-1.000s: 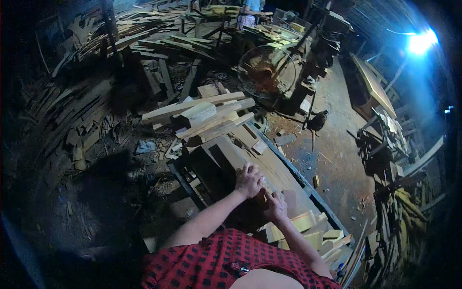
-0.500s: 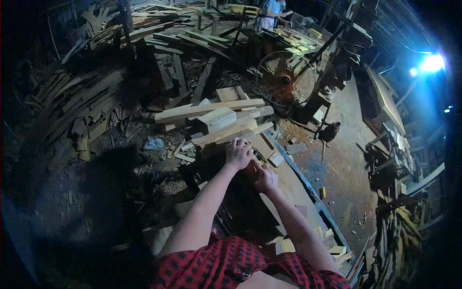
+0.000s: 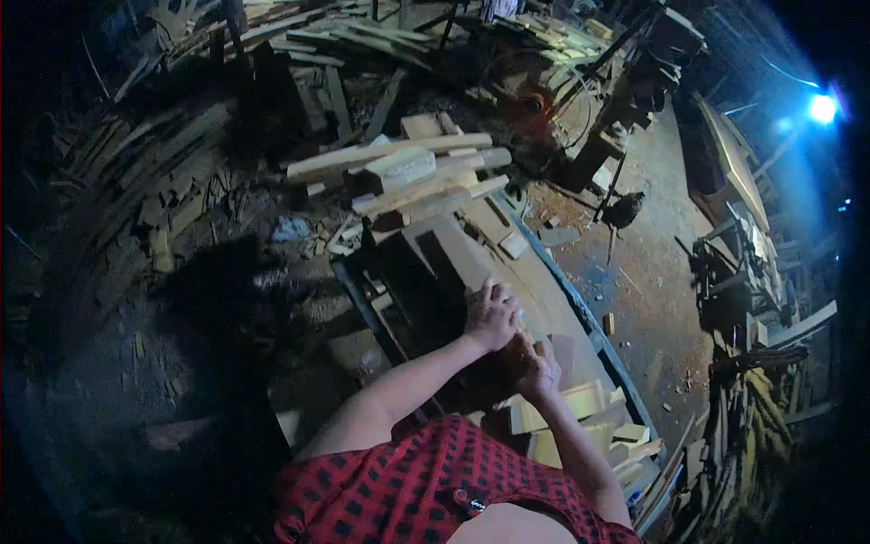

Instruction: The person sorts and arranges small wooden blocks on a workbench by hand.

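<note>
My left hand (image 3: 494, 315) lies over a flat wooden board (image 3: 464, 257), its fingers curled and pressed down. Close below and to the right, my right hand (image 3: 540, 370) is closed, with its knuckles near the left one. Something brownish shows between the two hands, but dim light and the fingers hide what it is. The board slants away from me on the workbench (image 3: 553, 295), beside a dark, slot-like gap. A small pale wood block (image 3: 514, 245) rests on the bench beyond my hands.
Stacked timber (image 3: 408, 170) lies across the bench's far end. Cut wood pieces (image 3: 580, 403) sit by my right forearm. A round-guarded fan (image 3: 535, 104) stands beyond, and scrap wood (image 3: 172, 222) covers the floor at left. A bright lamp (image 3: 823, 109) shines at right.
Both hands have come back toward my body and slightly right, staying close together. More of the board shows beyond them. The view has tipped a little downward.
</note>
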{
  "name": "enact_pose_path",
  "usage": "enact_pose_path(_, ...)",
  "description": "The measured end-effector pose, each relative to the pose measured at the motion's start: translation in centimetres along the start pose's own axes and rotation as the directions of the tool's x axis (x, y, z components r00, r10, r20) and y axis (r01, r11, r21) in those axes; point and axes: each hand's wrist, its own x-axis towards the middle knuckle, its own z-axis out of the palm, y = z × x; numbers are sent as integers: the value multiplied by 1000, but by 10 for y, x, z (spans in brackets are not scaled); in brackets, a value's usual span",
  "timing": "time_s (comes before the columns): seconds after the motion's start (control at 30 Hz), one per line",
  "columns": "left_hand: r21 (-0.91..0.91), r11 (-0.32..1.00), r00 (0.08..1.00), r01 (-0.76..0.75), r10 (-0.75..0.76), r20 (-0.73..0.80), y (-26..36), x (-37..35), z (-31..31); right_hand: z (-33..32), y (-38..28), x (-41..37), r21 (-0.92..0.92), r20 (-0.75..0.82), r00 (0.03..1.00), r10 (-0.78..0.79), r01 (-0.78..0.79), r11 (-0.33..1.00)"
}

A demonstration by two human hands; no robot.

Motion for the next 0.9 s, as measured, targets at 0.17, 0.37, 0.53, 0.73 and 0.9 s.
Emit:
enact_pose_path(0.17,-141,988,998,-61,63,13,20,-16,-1,-12,-8,-27,4,-69,997,18,-17,1000)
enact_pose_path(0.37,-66,998,998,2,2,58,-48,28,-9,4,-26,49,-8,-33,999,-34,33,999)
enact_pose_path(0.53,22,1000,997,20,-18,-80,-143,96,-24,7,-85,165,68,21,1000,-9,7,998)
enact_pose_path(0.73,39,998,994,52,-48,-101,-160,114,-26,29,-77,195,11,-38,997,-61,61,998)
enact_pose_path(0.9,35,999,994,38,-35,-101,-124,86,-24,18,-67,148,28,26,1000,4,-5,1000)
